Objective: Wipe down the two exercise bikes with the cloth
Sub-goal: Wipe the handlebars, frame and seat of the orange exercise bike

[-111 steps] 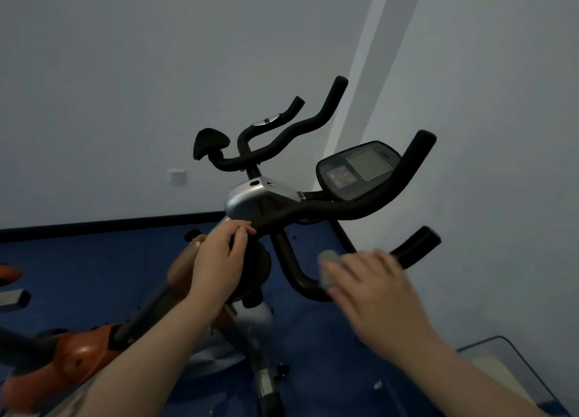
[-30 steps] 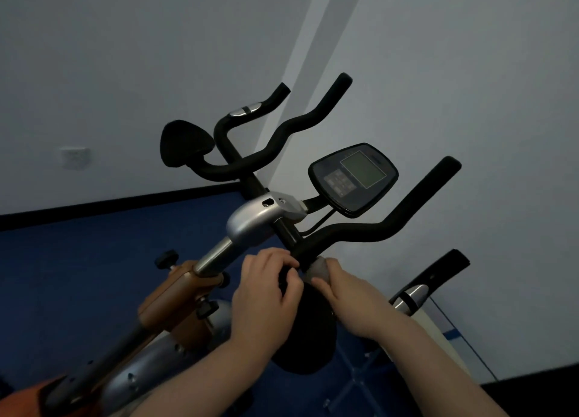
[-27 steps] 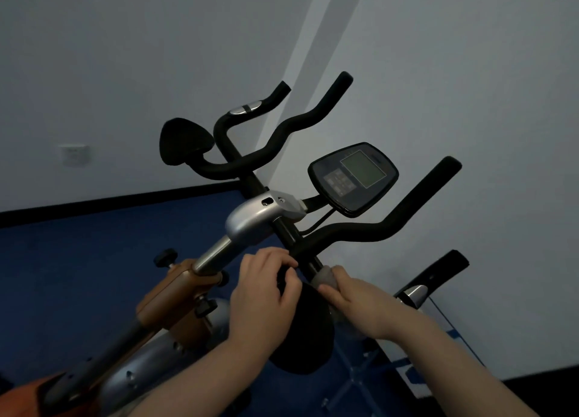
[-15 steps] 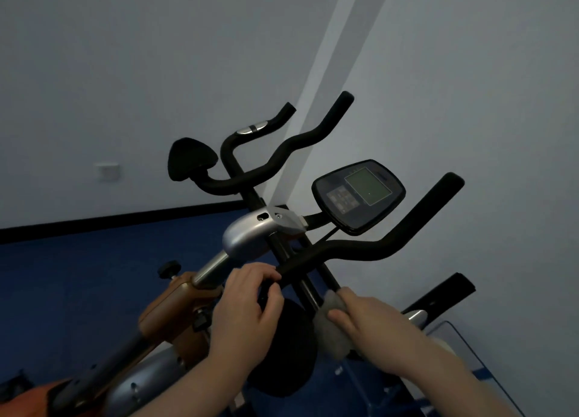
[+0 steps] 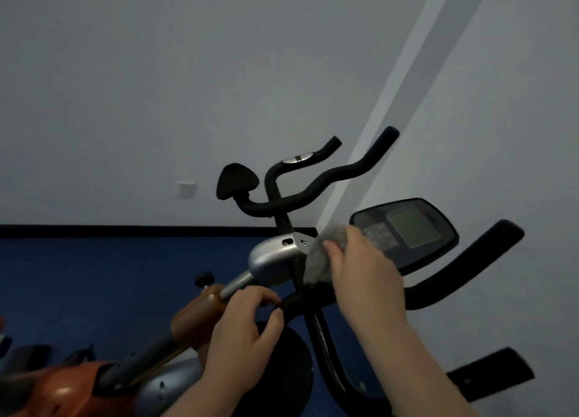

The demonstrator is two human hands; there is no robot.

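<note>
An orange and silver exercise bike (image 5: 272, 260) with black handlebars (image 5: 451, 278) stands in front of me. My right hand (image 5: 363, 272) holds a grey cloth (image 5: 319, 260) against the stem, between the silver housing and the black console (image 5: 407, 231). The hand covers the console's left edge. My left hand (image 5: 247, 325) is closed around the near left end of the handlebar, below the silver housing. Only this one bike can be made out clearly.
A grey wall corner rises behind the bike, with a white socket (image 5: 186, 188) on the left wall. Blue floor (image 5: 94, 275) lies beyond a black skirting. Dark parts (image 5: 28, 354) of other equipment show at the lower left edge.
My right hand has lifted the cloth from the lower stem up to the console's left side. My left hand has kept its grip on the handlebar. The view has tilted upward.
</note>
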